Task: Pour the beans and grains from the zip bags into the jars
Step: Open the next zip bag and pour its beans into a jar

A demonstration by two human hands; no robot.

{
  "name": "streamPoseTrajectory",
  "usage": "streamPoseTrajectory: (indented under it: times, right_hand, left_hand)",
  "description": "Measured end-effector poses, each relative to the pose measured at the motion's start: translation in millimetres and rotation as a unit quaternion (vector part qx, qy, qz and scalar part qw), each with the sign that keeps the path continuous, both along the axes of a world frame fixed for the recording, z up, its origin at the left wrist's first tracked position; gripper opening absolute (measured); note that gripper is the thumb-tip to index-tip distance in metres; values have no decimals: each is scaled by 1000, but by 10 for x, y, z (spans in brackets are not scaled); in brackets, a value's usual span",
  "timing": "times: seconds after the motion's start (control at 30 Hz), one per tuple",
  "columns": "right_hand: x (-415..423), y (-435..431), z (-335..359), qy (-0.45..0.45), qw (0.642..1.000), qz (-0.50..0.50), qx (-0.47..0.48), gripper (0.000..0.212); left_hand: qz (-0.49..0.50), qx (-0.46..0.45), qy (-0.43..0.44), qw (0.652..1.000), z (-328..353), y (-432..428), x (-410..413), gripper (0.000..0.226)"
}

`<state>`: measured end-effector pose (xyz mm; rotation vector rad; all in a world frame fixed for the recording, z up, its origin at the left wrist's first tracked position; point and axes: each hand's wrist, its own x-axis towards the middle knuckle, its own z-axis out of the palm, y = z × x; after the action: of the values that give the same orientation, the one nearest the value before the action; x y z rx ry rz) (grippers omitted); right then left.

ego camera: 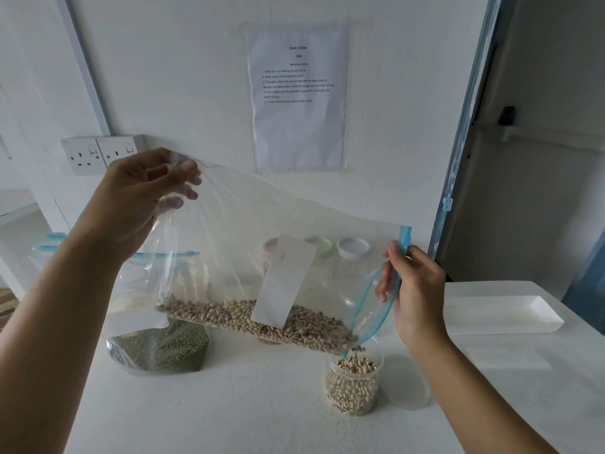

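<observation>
While the white worktop (pixel 262 404) carried everything else, a clear zip bag (pixel 262 240) hung above it, tilted, its sealed end high at the left and its blue-zipped mouth low at the right. The left hand (pixel 144 188) pinched the raised bottom corner; the right hand (pixel 412 286) gripped the zip edge at the open mouth. Pale beans (pixel 262 322) lay along the bag's lower side, reaching the mouth directly over an open jar (pixel 353 385), itself nearly full of the same beans. A bag of green grains (pixel 160 348) rested on the worktop below the left hand. A clear lid (pixel 407 385) lay just right of the jar.
</observation>
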<state>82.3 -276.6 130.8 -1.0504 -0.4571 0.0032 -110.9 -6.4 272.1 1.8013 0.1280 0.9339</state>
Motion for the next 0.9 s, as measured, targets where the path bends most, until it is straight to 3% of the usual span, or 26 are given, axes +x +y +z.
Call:
streamPoseTrajectory:
  times: [0.17,0.9]
  right_hand:
    - [4,-6,-7,-2,1000,0,-1,27]
    - [6,-1,-41,7,1000,-1,6,27]
  left_hand:
    - [-8,3,0,1000,24,-20,-11,18]
    - [-15,9,10,1000,42,-19,44,12]
